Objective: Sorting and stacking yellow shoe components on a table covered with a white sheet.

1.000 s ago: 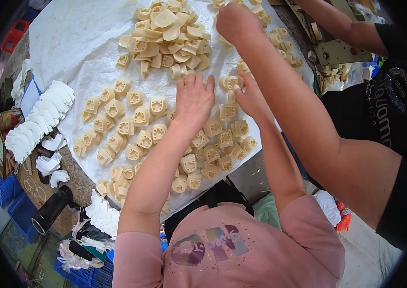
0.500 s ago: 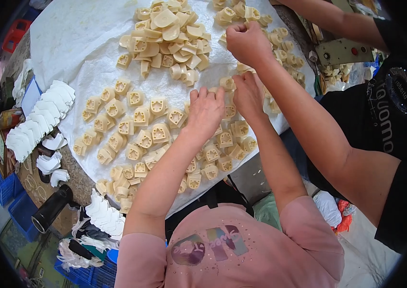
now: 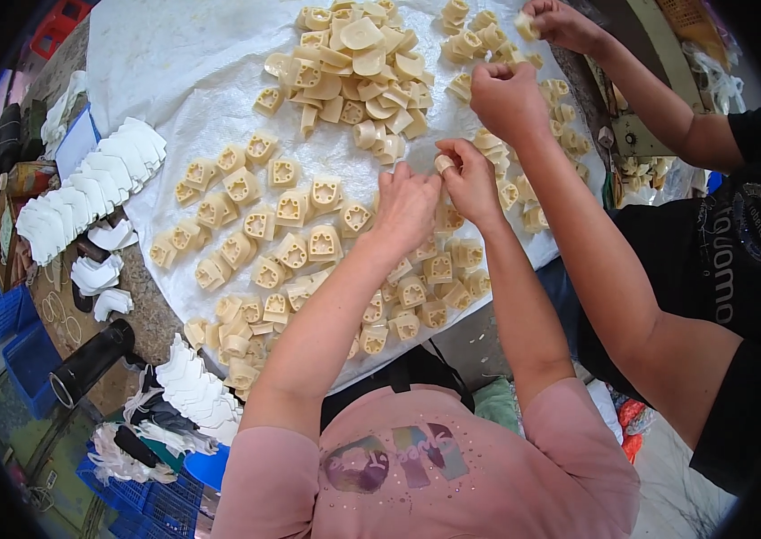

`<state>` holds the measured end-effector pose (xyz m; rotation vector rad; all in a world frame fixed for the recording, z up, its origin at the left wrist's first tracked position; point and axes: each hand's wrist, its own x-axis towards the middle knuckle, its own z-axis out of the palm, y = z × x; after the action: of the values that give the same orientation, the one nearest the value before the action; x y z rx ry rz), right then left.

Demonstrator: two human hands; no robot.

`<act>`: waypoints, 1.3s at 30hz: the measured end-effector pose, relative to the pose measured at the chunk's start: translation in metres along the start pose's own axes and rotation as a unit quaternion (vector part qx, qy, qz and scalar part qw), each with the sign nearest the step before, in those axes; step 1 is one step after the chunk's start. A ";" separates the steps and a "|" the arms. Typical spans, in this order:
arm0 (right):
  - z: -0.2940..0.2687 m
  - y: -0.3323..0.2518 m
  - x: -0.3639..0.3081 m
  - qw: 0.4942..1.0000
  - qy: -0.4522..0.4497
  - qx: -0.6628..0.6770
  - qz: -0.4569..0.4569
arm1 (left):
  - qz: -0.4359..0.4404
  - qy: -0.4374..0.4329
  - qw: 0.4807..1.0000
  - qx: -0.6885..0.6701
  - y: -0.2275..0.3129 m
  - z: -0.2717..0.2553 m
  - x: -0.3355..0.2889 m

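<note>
My right hand (image 3: 473, 187) pinches a small cream moulded piece (image 3: 444, 163) between thumb and fingertips. Close beside it, the fingers of my left hand (image 3: 404, 212) are bent together, pointing at that piece; whatever they grip is hidden. Both hands are above a white sheet (image 3: 174, 117) covered with similar hollow, rounded cream pieces. Standing pieces (image 3: 292, 207) with star-like openings lie in loose rows left of my left forearm. More pieces (image 3: 412, 290) lie between my forearms. Beyond my hands rises a heap of cream pieces (image 3: 362, 63), some of them flat and curved.
On the right, a co-worker in black has one hand (image 3: 510, 101) near my right hand and another (image 3: 564, 25) holding a cream piece (image 3: 526, 25). At left are stacked white folded pieces (image 3: 97, 184), a black cylinder (image 3: 93, 359) and blue baskets (image 3: 30, 373).
My hands have come closer together, and the cream piece now shows in my right fingertips. The co-worker's farther hand has come into view holding a piece. The whole view has shifted slightly.
</note>
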<state>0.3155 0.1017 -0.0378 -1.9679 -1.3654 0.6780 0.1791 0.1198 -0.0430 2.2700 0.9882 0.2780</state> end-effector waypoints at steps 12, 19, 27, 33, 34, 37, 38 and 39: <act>-0.003 -0.004 -0.012 0.944 -0.133 -0.227 -0.201 | -0.093 0.167 0.977 -0.097 -0.032 -0.034 -0.011; 0.001 0.000 -0.018 0.938 -0.056 -0.268 -0.214 | -0.104 0.172 0.976 -0.086 -0.041 -0.035 -0.022; 0.002 -0.001 -0.029 0.929 -0.057 -0.311 -0.195 | -0.136 0.167 0.976 -0.012 -0.063 -0.046 -0.027; 0.021 -0.013 0.003 0.998 -0.044 -0.055 -0.002 | -0.154 0.149 0.975 0.057 -0.065 -0.043 -0.009; 0.028 -0.012 0.011 0.995 -0.065 -0.039 0.059 | -0.160 0.147 0.974 0.070 -0.063 -0.041 -0.004; 0.047 -0.011 0.019 0.988 -0.074 -0.017 0.136 | -0.184 0.155 0.968 0.066 -0.061 -0.029 0.012; 0.052 -0.013 0.020 0.986 -0.062 -0.011 0.152 | -0.202 0.164 0.964 0.049 -0.063 -0.026 0.014; 0.054 -0.015 0.018 0.987 -0.065 -0.009 0.150 | -0.206 0.165 0.963 0.051 -0.067 -0.025 0.016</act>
<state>0.2734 0.1341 -0.0637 -2.2009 -1.1620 0.9492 0.1407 0.1772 -0.0669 2.0795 1.6506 0.4400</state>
